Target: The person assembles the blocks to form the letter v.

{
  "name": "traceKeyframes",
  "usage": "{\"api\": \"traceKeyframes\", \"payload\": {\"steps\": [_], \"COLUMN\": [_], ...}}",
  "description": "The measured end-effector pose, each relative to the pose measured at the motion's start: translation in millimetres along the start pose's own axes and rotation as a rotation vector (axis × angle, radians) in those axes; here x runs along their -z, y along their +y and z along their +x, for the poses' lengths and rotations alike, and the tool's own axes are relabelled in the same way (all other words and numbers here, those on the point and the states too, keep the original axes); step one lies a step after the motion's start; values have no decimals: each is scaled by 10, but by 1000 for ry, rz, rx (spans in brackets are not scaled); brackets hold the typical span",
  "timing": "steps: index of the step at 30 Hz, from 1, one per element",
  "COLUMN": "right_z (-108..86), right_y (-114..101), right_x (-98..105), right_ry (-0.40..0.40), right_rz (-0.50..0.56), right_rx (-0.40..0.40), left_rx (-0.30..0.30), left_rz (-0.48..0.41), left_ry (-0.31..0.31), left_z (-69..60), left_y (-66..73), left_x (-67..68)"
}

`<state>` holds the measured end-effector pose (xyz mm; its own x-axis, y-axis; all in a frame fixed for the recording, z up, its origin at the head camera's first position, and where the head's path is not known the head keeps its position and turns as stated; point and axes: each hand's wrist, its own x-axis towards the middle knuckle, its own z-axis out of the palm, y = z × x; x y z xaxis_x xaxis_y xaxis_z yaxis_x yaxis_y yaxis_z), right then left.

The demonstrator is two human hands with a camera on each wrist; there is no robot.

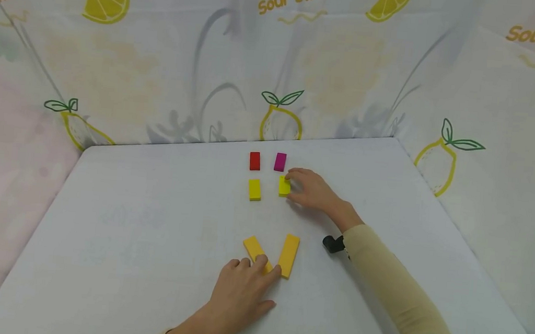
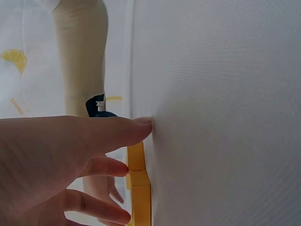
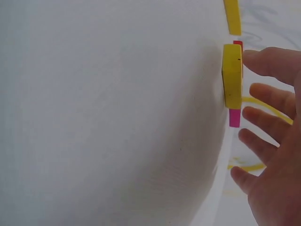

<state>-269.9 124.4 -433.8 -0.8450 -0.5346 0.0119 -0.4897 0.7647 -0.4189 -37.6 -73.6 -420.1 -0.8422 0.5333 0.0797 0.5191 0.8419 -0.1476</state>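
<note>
My right hand (image 1: 313, 190) is at a small yellow block (image 1: 284, 187), its fingertips at the far end and its thumb by the near end. In the right wrist view those fingers are spread and fairly straight, with the thumb (image 3: 268, 63) beside a yellow block (image 3: 232, 77). My left hand (image 1: 241, 288) rests lower down, its fingers touching two long orange-yellow blocks. The left one (image 1: 254, 245) is slanted and partly covered by the fingers; the right one (image 1: 289, 255) leans slightly the other way. Their near ends lie close together, also seen as orange-yellow sides (image 2: 140, 200) in the left wrist view.
Left of the right hand lies another yellow block (image 1: 254, 190). Beyond the yellow pair are a red block (image 1: 255, 161) and a magenta block (image 1: 280, 161). All lie on a white table (image 1: 125, 239), backed by a lemon-print cloth (image 1: 171, 70).
</note>
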Motion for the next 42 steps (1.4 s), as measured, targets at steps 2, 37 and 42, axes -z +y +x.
{"api": "traceKeyframes", "payload": {"steps": [2,37,42], "right_z": [14,11,18], "right_y": [8,-71,-61], "right_x": [-13,-9,-18], "right_ry": [-4,-22,-16], "right_rz": [13,7,-3], "right_rx": [3,-14,-16], "left_rx": [-2,24,30], "left_rz": [1,31,33], "left_ry": [5,-52,-46], "left_z": [-4,-22,-21], "left_y": [1,41,47], "left_x": [-1,35,41]}}
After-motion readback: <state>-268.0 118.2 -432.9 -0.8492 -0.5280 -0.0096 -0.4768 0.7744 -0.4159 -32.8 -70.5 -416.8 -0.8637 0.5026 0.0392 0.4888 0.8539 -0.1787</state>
